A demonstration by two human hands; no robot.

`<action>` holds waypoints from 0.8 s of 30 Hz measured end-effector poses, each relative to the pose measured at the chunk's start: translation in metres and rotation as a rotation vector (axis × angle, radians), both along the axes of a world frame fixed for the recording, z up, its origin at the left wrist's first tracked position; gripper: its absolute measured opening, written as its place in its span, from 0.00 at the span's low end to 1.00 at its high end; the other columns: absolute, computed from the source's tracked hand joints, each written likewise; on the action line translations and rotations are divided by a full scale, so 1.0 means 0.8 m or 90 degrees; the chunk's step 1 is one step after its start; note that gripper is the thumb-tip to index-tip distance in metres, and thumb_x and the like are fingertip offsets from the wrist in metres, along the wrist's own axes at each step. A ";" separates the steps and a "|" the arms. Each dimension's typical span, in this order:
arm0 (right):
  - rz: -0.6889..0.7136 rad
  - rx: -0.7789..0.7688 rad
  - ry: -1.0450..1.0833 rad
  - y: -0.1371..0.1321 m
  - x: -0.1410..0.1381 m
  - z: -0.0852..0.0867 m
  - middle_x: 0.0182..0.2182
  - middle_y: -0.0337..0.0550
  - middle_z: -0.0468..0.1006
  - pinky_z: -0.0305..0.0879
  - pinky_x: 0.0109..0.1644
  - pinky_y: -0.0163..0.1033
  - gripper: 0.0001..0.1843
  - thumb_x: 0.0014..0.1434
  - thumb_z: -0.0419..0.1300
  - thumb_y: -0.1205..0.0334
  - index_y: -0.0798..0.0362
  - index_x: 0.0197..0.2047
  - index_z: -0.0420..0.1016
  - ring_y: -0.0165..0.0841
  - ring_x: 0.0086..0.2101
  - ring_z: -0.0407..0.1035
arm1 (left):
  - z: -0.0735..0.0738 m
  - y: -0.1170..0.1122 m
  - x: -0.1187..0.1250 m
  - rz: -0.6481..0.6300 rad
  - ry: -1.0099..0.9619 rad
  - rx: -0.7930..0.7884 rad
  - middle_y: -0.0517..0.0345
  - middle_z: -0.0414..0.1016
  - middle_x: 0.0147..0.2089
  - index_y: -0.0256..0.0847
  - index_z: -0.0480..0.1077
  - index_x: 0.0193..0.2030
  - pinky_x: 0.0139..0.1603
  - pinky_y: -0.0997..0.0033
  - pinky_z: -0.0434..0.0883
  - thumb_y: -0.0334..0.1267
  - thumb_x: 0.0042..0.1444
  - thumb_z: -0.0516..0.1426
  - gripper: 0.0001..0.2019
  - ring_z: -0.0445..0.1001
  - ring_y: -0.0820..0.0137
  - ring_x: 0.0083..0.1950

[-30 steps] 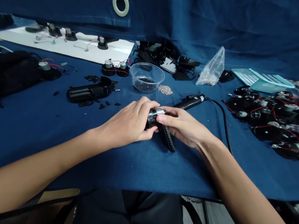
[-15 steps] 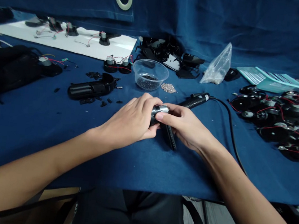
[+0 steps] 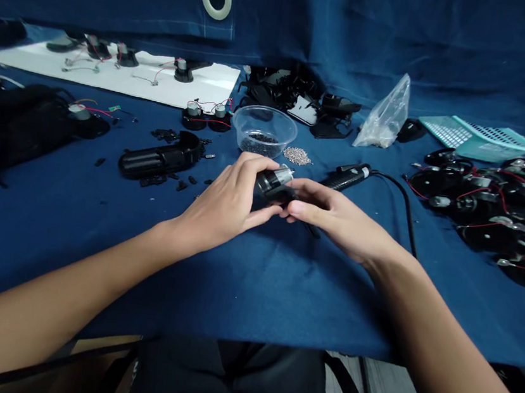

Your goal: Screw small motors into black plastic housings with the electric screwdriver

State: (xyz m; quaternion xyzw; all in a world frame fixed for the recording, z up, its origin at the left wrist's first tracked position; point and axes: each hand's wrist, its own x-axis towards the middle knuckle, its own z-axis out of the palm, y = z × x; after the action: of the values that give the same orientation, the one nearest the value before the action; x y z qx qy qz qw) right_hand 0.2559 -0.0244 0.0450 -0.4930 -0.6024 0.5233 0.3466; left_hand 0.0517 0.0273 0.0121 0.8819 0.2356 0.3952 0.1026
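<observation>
My left hand (image 3: 224, 198) wraps round a black round housing with a silver motor (image 3: 273, 184), its thumb underneath and fingers over the top. At its right side my right hand (image 3: 325, 214) grips the same housing between thumb and fingers. The housing is tilted, and my fingers cover much of it. Just behind my right hand lies a black corded electric screwdriver (image 3: 348, 176). A clear plastic bowl (image 3: 264, 126) of small dark screws stands beyond my hands, beside a heap of small silver screws (image 3: 297, 156).
A long black shell (image 3: 159, 159) lies left among small black pieces. Wired motor units (image 3: 482, 198) crowd the right. Farther back are a white board (image 3: 114, 79), black plastic parts (image 3: 298, 99), a clear bag (image 3: 384, 116) and a turquoise basket (image 3: 480, 140).
The housing has been turned and tilted in my hands, so more of its black side shows. My left hand moved slightly left and up; my right hand moved slightly right.
</observation>
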 end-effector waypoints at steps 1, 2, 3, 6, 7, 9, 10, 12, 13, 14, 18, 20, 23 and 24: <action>0.002 0.010 -0.021 0.001 0.003 0.003 0.47 0.46 0.76 0.66 0.50 0.40 0.27 0.56 0.66 0.50 0.53 0.57 0.71 0.34 0.43 0.71 | 0.003 0.001 -0.002 -0.005 0.012 -0.012 0.45 0.62 0.59 0.42 0.53 0.61 0.62 0.54 0.67 0.39 0.59 0.61 0.28 0.66 0.59 0.62; 0.004 0.019 -0.038 0.002 0.006 0.005 0.47 0.46 0.77 0.67 0.49 0.40 0.26 0.57 0.65 0.51 0.53 0.55 0.73 0.34 0.42 0.71 | 0.007 0.002 -0.005 -0.016 0.034 -0.035 0.45 0.61 0.61 0.43 0.52 0.63 0.62 0.54 0.67 0.40 0.57 0.62 0.31 0.66 0.58 0.62; 0.007 0.027 -0.057 0.002 0.008 0.007 0.47 0.46 0.77 0.66 0.48 0.40 0.25 0.57 0.65 0.51 0.54 0.54 0.73 0.35 0.42 0.71 | 0.012 0.003 -0.008 -0.032 0.061 -0.068 0.45 0.60 0.63 0.44 0.52 0.65 0.63 0.54 0.67 0.43 0.56 0.63 0.34 0.66 0.58 0.63; 0.005 0.039 -0.130 0.003 0.009 0.010 0.46 0.45 0.77 0.65 0.50 0.41 0.23 0.56 0.65 0.52 0.54 0.53 0.75 0.36 0.44 0.71 | 0.028 0.011 -0.020 -0.076 0.169 -0.202 0.48 0.60 0.67 0.47 0.52 0.68 0.63 0.55 0.67 0.54 0.53 0.63 0.40 0.65 0.55 0.65; 0.005 0.043 -0.151 0.003 0.009 0.011 0.46 0.45 0.78 0.65 0.52 0.42 0.23 0.56 0.65 0.52 0.54 0.52 0.75 0.37 0.44 0.71 | 0.033 0.014 -0.023 -0.088 0.200 -0.249 0.50 0.63 0.66 0.47 0.55 0.67 0.62 0.56 0.67 0.57 0.54 0.61 0.38 0.66 0.55 0.64; 0.015 0.051 -0.180 0.003 0.009 0.009 0.47 0.44 0.78 0.64 0.54 0.43 0.23 0.56 0.65 0.51 0.53 0.52 0.75 0.39 0.47 0.71 | 0.040 0.022 -0.029 -0.117 0.235 -0.333 0.54 0.69 0.62 0.47 0.62 0.64 0.60 0.59 0.68 0.58 0.59 0.56 0.30 0.70 0.58 0.60; 0.021 0.057 -0.193 0.003 0.008 0.008 0.47 0.44 0.78 0.64 0.54 0.43 0.23 0.56 0.65 0.51 0.52 0.51 0.75 0.39 0.47 0.71 | 0.042 0.026 -0.032 -0.130 0.236 -0.366 0.56 0.72 0.60 0.47 0.64 0.63 0.58 0.61 0.69 0.58 0.61 0.54 0.27 0.72 0.60 0.58; 0.019 0.085 -0.236 0.004 0.008 0.004 0.46 0.43 0.78 0.65 0.52 0.43 0.24 0.55 0.66 0.49 0.52 0.52 0.75 0.40 0.46 0.72 | 0.042 0.033 -0.034 -0.143 0.222 -0.395 0.58 0.73 0.58 0.48 0.66 0.62 0.57 0.63 0.70 0.56 0.62 0.53 0.25 0.73 0.63 0.56; 0.011 0.104 -0.266 0.004 0.007 0.002 0.46 0.43 0.78 0.65 0.50 0.43 0.26 0.54 0.66 0.47 0.52 0.52 0.75 0.41 0.45 0.72 | 0.040 0.035 -0.034 -0.144 0.216 -0.393 0.58 0.73 0.59 0.49 0.66 0.62 0.57 0.64 0.69 0.55 0.61 0.54 0.25 0.73 0.63 0.57; 0.001 0.125 -0.297 0.004 0.007 0.000 0.45 0.43 0.78 0.65 0.49 0.43 0.27 0.53 0.66 0.46 0.51 0.52 0.75 0.41 0.45 0.72 | 0.038 0.037 -0.034 -0.143 0.215 -0.386 0.58 0.72 0.61 0.49 0.65 0.63 0.58 0.64 0.69 0.55 0.60 0.56 0.26 0.72 0.63 0.58; -0.006 0.175 -0.382 0.005 0.007 -0.004 0.45 0.43 0.78 0.64 0.47 0.41 0.32 0.51 0.66 0.41 0.51 0.53 0.74 0.40 0.44 0.72 | 0.028 0.037 -0.029 -0.148 0.215 -0.347 0.58 0.68 0.64 0.49 0.64 0.64 0.63 0.64 0.65 0.52 0.58 0.58 0.28 0.68 0.64 0.63; 0.011 0.200 -0.411 0.006 0.007 -0.005 0.46 0.44 0.78 0.64 0.47 0.41 0.33 0.51 0.67 0.41 0.52 0.54 0.73 0.40 0.44 0.72 | 0.023 0.035 -0.025 -0.140 0.211 -0.322 0.57 0.66 0.66 0.48 0.62 0.66 0.65 0.63 0.63 0.51 0.57 0.60 0.31 0.67 0.63 0.64; 0.037 0.233 -0.446 0.006 0.004 -0.007 0.43 0.44 0.78 0.63 0.44 0.39 0.34 0.50 0.68 0.41 0.52 0.55 0.72 0.40 0.41 0.72 | 0.020 0.034 -0.022 -0.133 0.239 -0.279 0.57 0.66 0.66 0.49 0.61 0.67 0.64 0.63 0.62 0.49 0.54 0.61 0.33 0.66 0.61 0.64; 0.040 0.240 -0.452 0.006 0.003 -0.007 0.42 0.44 0.78 0.62 0.42 0.39 0.34 0.50 0.68 0.41 0.52 0.54 0.73 0.40 0.40 0.72 | 0.020 0.033 -0.021 -0.134 0.255 -0.268 0.58 0.66 0.65 0.49 0.61 0.66 0.63 0.63 0.62 0.49 0.54 0.61 0.32 0.66 0.61 0.63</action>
State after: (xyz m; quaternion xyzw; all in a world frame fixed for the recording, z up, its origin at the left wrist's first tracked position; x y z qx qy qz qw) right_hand 0.2581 -0.0199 0.0394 -0.5523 -0.7850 0.2112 0.1851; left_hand 0.0349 0.0541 0.0285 0.9212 0.2352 0.1431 0.2749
